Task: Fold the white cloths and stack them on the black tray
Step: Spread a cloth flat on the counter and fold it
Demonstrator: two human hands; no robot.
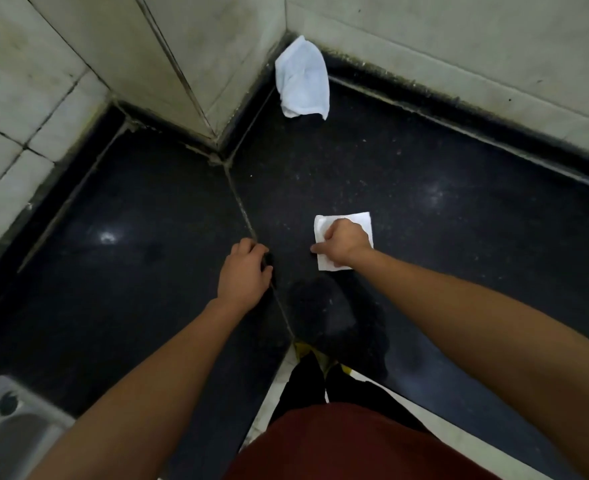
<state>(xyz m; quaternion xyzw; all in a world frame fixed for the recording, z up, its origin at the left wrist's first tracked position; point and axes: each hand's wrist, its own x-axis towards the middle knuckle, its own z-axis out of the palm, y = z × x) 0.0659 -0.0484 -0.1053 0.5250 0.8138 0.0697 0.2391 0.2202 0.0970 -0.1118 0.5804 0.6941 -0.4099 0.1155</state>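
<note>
A small folded white cloth (359, 221) lies on the black countertop (424, 220) right of centre. My right hand (345, 244) is on top of it, fingers curled down into the fabric and thumb pointing left, covering most of it. A second white cloth (301, 81), loosely crumpled, leans in the far corner where the counter meets the tiled wall. My left hand (246, 271) hovers over the bare counter left of the folded cloth with fingers loosely curled and nothing in it. I cannot make out a black tray against the dark surface.
Pale tiled walls (182, 46) close off the counter at the back and left, with a protruding corner in the middle. A steel sink (9, 427) sits at the bottom left. A dark shadow (324, 310) falls near the counter's front edge.
</note>
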